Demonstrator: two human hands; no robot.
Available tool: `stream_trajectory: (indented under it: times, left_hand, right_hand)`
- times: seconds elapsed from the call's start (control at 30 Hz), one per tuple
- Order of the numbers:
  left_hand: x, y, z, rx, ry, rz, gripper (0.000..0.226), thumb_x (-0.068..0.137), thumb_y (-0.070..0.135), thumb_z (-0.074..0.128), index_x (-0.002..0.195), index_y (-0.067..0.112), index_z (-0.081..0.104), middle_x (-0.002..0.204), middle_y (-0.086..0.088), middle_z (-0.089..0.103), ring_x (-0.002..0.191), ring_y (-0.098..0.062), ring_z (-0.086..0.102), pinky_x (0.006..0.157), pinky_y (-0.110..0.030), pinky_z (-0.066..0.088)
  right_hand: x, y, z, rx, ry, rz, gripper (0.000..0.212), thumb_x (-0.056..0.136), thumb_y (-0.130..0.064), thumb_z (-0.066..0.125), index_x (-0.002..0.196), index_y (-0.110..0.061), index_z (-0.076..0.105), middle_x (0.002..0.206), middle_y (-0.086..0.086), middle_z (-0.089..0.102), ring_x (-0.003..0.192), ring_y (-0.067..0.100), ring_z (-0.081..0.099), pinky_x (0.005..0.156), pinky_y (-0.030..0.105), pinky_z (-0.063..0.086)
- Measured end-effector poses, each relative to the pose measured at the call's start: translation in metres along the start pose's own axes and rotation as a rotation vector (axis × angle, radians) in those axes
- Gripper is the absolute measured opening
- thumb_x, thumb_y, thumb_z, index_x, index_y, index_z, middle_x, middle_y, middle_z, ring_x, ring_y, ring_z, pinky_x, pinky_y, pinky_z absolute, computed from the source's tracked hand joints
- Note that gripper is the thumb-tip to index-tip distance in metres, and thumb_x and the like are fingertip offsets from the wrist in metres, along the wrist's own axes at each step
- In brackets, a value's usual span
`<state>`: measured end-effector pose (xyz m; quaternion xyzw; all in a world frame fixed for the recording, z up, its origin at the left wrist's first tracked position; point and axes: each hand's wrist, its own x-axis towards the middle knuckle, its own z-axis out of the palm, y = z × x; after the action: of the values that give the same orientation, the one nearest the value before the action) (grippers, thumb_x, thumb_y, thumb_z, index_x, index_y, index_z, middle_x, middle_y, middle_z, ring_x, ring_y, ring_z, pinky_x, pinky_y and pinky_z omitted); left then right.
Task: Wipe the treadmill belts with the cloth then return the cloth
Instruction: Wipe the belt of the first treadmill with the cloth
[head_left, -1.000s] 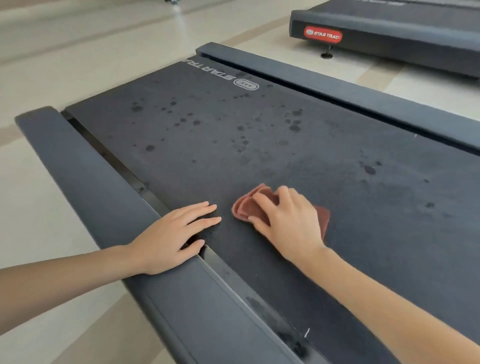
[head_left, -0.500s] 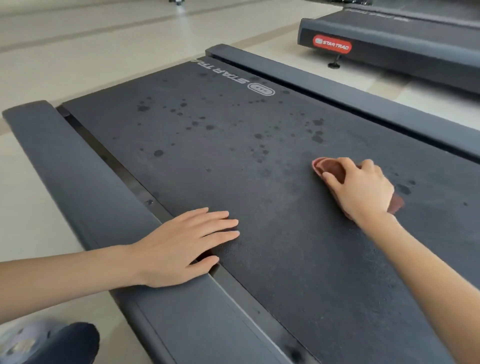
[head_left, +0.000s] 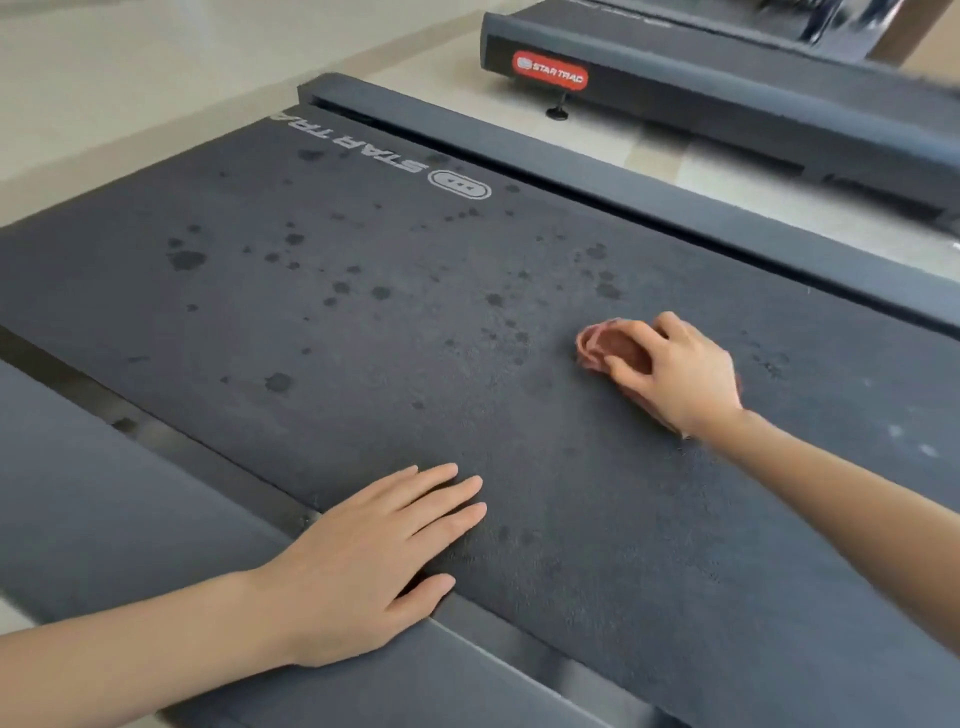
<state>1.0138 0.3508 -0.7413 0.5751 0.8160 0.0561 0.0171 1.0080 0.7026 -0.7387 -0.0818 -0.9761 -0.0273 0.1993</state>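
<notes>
Dark grey treadmill belt (head_left: 363, 338) fills most of what we see, speckled with darker spots (head_left: 184, 258) across its far half. A reddish-brown cloth (head_left: 605, 345) lies bunched on the belt toward the right. The right hand (head_left: 680, 374) covers the cloth, its fingers (head_left: 631, 378) curled round it and pressing it onto the belt. The left hand (head_left: 374, 561) lies flat at the belt's near left edge, fingers straight and holding nothing, with the heel of the hand on the side rail (head_left: 104, 519). Past the far rail (head_left: 623, 208), across pale floor (head_left: 130, 67), we see a second treadmill (head_left: 727, 88) with a red Star Trac badge (head_left: 549, 70).
</notes>
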Motion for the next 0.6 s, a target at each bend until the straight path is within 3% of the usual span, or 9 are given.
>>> stream_trajectory:
  times: [0.07,0.13,0.3,0.47,0.6]
  left_hand:
    - [0.002,-0.009,-0.003,-0.018,-0.008,0.057,0.05,0.091,0.042,0.037,0.133,0.023,0.053,0.142,0.007,0.046,0.132,-0.013,0.041,0.103,-0.041,0.042]
    - [0.004,-0.018,-0.002,-0.026,0.007,0.101,0.048,0.09,0.041,0.037,0.132,0.024,0.054,0.141,0.008,0.048,0.132,-0.013,0.042,0.105,-0.039,0.04]
    - [0.002,-0.025,0.009,-0.048,0.059,0.17,0.051,0.088,0.041,0.039,0.13,0.018,0.056,0.141,0.002,0.049,0.132,-0.018,0.043,0.105,-0.035,0.027]
    - [-0.005,-0.043,0.018,-0.075,0.125,0.272,0.051,0.085,0.04,0.04,0.123,0.015,0.063,0.135,0.0,0.054,0.127,-0.019,0.049,0.101,-0.034,0.03]
    - [-0.009,-0.047,0.017,-0.135,0.154,0.267,0.049,0.085,0.038,0.04,0.12,0.015,0.065,0.131,0.001,0.058,0.124,-0.017,0.052,0.103,-0.037,0.038]
  right_hand:
    - [0.025,0.001,0.012,0.005,-0.077,0.396,0.042,0.089,-0.052,0.049,0.123,-0.028,0.055,0.105,0.014,0.055,0.098,0.037,0.056,0.072,0.038,0.043]
    - [0.029,-0.014,0.016,-0.053,-0.099,0.462,0.042,0.09,-0.052,0.048,0.123,-0.027,0.055,0.107,0.016,0.054,0.1,0.038,0.055,0.077,0.04,0.044]
    - [-0.044,-0.074,-0.012,-0.006,-0.007,0.093,0.041,0.085,-0.048,0.052,0.113,-0.021,0.064,0.088,0.01,0.055,0.078,0.031,0.057,0.064,0.033,0.046]
    - [-0.114,-0.11,-0.041,-0.012,-0.083,-0.026,0.039,0.084,-0.047,0.051,0.117,-0.028,0.053,0.094,0.007,0.055,0.079,0.025,0.052,0.068,0.033,0.045]
    - [-0.1,-0.104,-0.045,-0.028,-0.156,-0.099,0.038,0.083,-0.044,0.054,0.116,-0.023,0.055,0.092,0.008,0.058,0.077,0.028,0.057,0.067,0.032,0.05]
